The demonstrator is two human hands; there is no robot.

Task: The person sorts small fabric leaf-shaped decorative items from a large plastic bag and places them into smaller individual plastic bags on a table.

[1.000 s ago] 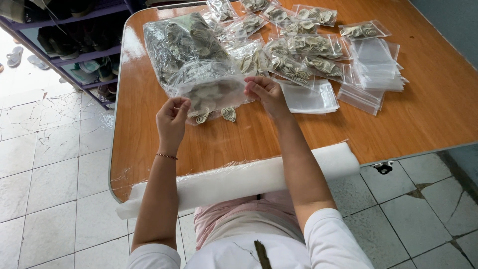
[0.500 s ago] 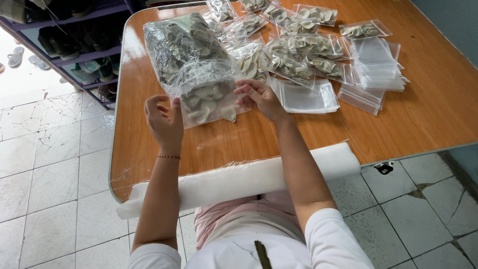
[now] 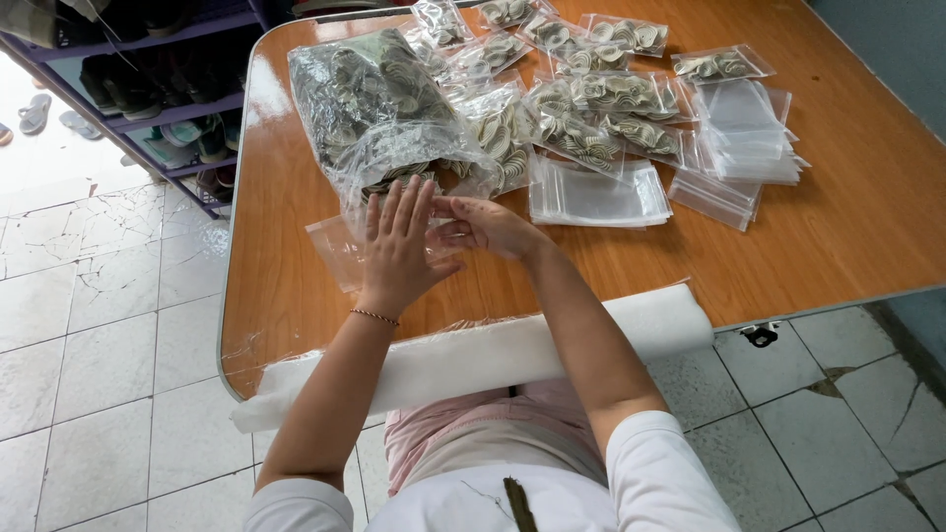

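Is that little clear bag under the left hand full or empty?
Empty, it seems: the small clear bag lies flat on the table, partly hidden by the left hand.

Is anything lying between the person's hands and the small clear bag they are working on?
Nothing visible does. The left hand lies flat on the small clear bag on the table, and the right hand meets it at the fingertips. The big bag of pale pieces lies just beyond, not between.
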